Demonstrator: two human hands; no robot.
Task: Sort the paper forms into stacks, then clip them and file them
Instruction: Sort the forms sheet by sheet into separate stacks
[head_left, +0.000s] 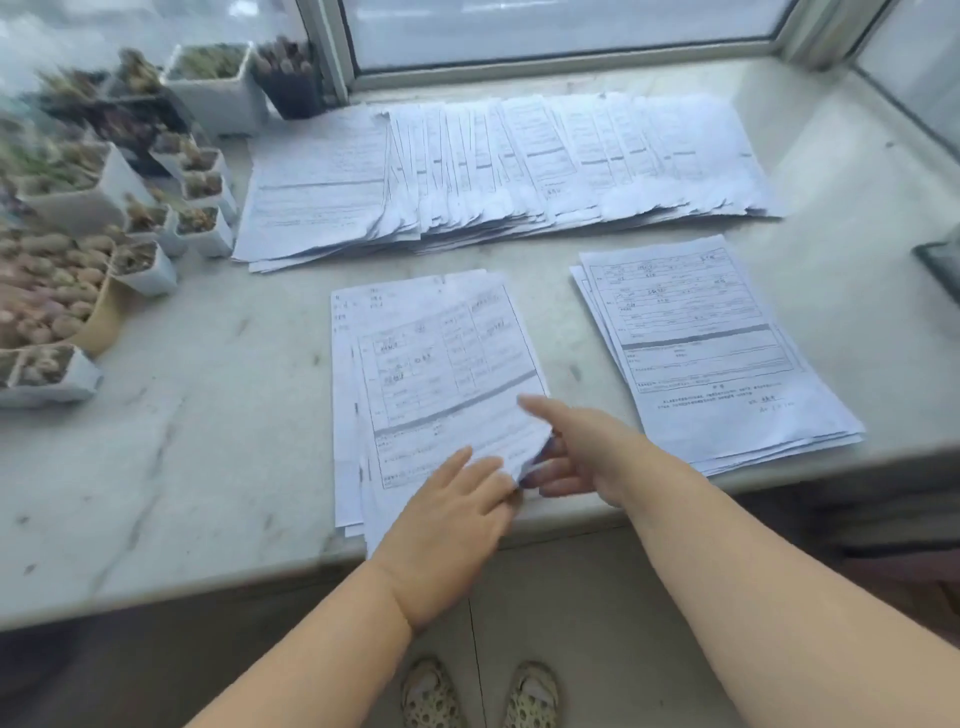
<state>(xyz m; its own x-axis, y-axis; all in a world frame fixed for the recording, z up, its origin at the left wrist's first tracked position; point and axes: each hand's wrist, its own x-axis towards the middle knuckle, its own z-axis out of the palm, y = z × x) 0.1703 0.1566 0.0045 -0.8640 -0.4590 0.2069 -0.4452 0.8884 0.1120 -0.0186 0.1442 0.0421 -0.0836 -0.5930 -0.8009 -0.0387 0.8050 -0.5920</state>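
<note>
The left hand (452, 519) is pressing flat on the lower part of the near stack of forms (415, 374), with its fingers straight and close together. The right hand (576, 452) is gripping the top form (447, 374) at its lower right corner: the thumb is lying on top of the sheet and the fingers are curling beneath it, so the corner is lifting off the stack. This stack is lying at the middle of the front edge of the marble sill (208, 415), with its bottom edge slightly overhanging that edge.

A second stack of forms (706, 353) is lying just to the right, near the front edge, apart from the first. A long fanned row of forms (519, 166) is spreading along the back edge of the sill, below the window frame (561, 67).

White pots with small plants (156, 218) are standing at the left end of the sill. A dark object (940, 265) is sitting at the right edge; its kind cannot be determined
</note>
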